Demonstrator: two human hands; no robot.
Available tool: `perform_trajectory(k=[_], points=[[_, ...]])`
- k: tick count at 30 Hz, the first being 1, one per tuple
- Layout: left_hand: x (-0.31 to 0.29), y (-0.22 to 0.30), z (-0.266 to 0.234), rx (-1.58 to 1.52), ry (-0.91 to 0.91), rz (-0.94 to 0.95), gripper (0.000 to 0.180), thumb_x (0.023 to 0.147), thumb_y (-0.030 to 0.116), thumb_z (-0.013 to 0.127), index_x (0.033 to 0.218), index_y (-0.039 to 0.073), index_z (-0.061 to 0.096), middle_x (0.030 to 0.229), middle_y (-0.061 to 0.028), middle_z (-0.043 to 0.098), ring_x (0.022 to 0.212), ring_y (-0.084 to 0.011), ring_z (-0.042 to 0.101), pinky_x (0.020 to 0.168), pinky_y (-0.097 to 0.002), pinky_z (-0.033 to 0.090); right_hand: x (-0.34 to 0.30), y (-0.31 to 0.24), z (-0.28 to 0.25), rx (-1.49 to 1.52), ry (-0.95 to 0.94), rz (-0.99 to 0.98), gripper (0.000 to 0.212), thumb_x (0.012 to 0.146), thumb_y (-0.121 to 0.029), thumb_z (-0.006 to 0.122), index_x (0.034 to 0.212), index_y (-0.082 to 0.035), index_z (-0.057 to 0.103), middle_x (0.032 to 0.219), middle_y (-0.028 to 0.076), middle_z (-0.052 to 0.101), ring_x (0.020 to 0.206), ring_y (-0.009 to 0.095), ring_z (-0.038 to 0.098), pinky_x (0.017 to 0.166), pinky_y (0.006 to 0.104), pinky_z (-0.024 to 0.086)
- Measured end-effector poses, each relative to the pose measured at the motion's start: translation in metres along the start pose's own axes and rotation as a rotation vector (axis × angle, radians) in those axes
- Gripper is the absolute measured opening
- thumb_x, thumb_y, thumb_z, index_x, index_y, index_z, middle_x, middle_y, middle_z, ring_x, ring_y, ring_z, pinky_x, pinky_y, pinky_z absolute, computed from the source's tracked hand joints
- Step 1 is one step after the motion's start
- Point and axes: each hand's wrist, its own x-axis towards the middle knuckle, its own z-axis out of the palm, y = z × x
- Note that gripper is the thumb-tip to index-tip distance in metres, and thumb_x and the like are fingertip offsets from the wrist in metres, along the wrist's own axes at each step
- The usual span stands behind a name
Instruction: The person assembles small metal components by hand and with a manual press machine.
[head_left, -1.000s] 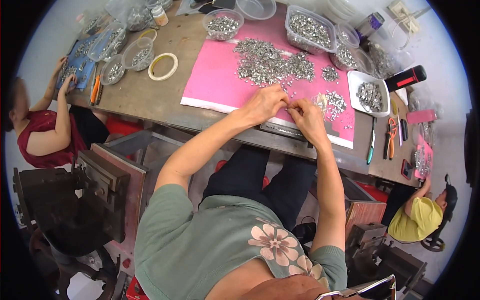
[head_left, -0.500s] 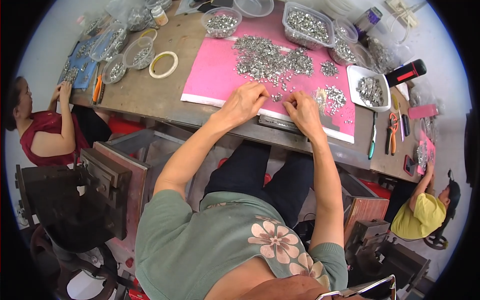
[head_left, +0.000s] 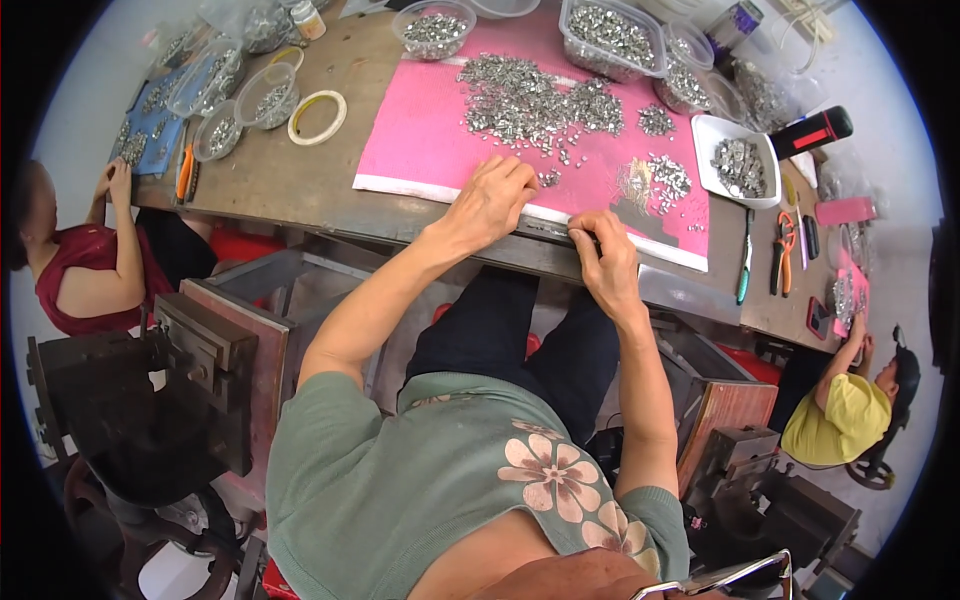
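Note:
My left hand (head_left: pixel 492 203) rests at the front of the pink mat (head_left: pixel 405 140), its fingers drawn together in a pinch. What lies between its fingertips is too small to make out. My right hand (head_left: pixel 606 258) is at the table's front edge, thumb and forefinger closed together at the end of a dark metal bar (head_left: pixel 543 229). Anything in that pinch is also hidden. Just beyond the left fingertips lies a tiny cluster of shiny metal pieces (head_left: pixel 549 178). A large heap of small silvery metal pieces (head_left: pixel 530 105) spreads over the mat, with a smaller heap (head_left: pixel 669 180) to the right.
A white tray (head_left: pixel 706 165) of metal pieces stands at the right, near orange-handled pliers (head_left: pixel 784 255) and a green-handled tool (head_left: pixel 744 270). Clear tubs (head_left: pixel 615 72) of pieces line the back. A tape roll (head_left: pixel 317 117) lies left. Co-workers sit at both sides, one in red (head_left: pixel 95 270), one in yellow (head_left: pixel 838 425).
My right hand has moved down and toward me, from the mat to the table's front edge at the metal bar. My left hand stays over the mat's front, fingers still pinched.

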Motion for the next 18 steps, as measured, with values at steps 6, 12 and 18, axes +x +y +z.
perform_trajectory(k=[6, 12, 18], points=[[-0.009, 0.03, -0.004, -0.34, 0.052, -0.261, 0.007, 0.096, 0.004, 0.061, 0.099, -0.002, 0.058, 0.085, -0.0141, 0.061, 0.079, -0.0285, 0.061, 0.072, -0.0386, 0.049, -0.002, 0.001, 0.014, -0.066, 0.097, -0.091, 0.01, 0.086, -0.001, 0.071, 0.093, -0.002, 0.065, 0.093, 0.011, 0.066, 0.086, 0.03, 0.061, 0.079, 0.0399, 0.046], [-0.02, 0.044, 0.008, -0.33, 0.121, -0.237, 0.006, 0.093, 0.002, 0.062, 0.096, 0.0, 0.057, 0.086, -0.0146, 0.061, 0.083, -0.0331, 0.059, 0.075, -0.0422, 0.047, -0.003, -0.001, 0.017, -0.13, 0.134, -0.114, 0.011, 0.085, -0.002, 0.072, 0.093, -0.003, 0.066, 0.093, 0.009, 0.066, 0.085, 0.029, 0.061, 0.078, 0.0389, 0.045], [-0.025, 0.043, 0.023, -0.281, 0.12, -0.148, 0.007, 0.091, 0.001, 0.063, 0.097, 0.0, 0.058, 0.091, -0.0138, 0.06, 0.087, -0.0328, 0.058, 0.078, -0.0413, 0.047, -0.005, 0.0, 0.019, -0.215, 0.16, -0.158, 0.012, 0.084, -0.003, 0.074, 0.093, -0.005, 0.067, 0.092, 0.008, 0.066, 0.085, 0.027, 0.061, 0.077, 0.0389, 0.043]])
